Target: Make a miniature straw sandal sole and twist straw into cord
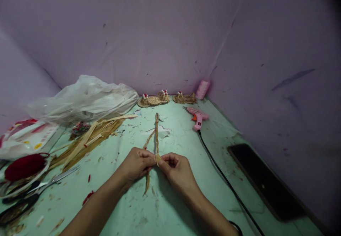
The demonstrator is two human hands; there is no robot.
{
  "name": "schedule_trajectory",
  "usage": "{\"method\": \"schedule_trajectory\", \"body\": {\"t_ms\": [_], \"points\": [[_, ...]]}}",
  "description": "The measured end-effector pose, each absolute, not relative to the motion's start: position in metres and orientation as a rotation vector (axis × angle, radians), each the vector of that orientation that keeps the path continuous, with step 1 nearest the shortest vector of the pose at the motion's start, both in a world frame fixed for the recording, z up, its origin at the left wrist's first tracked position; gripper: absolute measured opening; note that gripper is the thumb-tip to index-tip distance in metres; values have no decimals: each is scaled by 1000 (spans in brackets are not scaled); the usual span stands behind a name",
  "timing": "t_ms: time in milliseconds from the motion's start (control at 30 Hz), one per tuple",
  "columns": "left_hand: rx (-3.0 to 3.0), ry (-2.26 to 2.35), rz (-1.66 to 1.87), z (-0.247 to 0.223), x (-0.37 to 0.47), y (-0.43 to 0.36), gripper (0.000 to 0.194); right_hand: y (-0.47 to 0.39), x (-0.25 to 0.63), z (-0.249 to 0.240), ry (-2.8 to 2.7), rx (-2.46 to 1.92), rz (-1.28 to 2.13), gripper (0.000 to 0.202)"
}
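A thin tan braid [157, 133] of dried plant fibre stretches toward me from a small fixing point on the green tabletop. My left hand [140, 163] pinches its near end from the left, and my right hand [177, 166] pinches a flat pale strand there from the right. The fingertips of both hands almost meet. A second twisted length [149, 139] slants from the braid down to my left hand. Below the left fingers hangs a loose fibre end [147, 185]. Exactly how the strands cross between the fingers is hidden.
Dried fibre strips [87, 140], scissors [39, 191] and red yarn [25, 167] lie left, before a plastic bag [90, 95]. Small woven slippers [154, 100] and a pink thread spool [203, 89] stand at the wall. Right are a pink glue gun [197, 117], its cord, and a phone [263, 181].
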State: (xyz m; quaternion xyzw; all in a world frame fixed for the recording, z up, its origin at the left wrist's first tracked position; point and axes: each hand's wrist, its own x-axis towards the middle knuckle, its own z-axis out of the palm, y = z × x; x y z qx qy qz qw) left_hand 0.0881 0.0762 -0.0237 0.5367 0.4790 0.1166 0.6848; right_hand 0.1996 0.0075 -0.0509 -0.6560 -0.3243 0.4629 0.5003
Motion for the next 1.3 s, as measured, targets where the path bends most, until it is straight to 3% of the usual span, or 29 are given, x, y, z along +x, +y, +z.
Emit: {"method": "schedule_trajectory", "body": {"t_ms": [533, 1000, 1167, 1300], "points": [[1224, 988, 251, -30, 80, 79, 20, 2, 197, -50, -757, -1498, 1047, 6], [1205, 1000, 257, -24, 85, 75, 18, -12, 197, -50, -1388, -1589, 430, 18], [1239, 1026, 334, -25, 87, 73, 19, -13, 199, -45, -1394, -1604, 488, 16], [1269, 1055, 327, -30, 87, 74, 15, -6, 202, -46, -1115, -1659, 803, 19]]}}
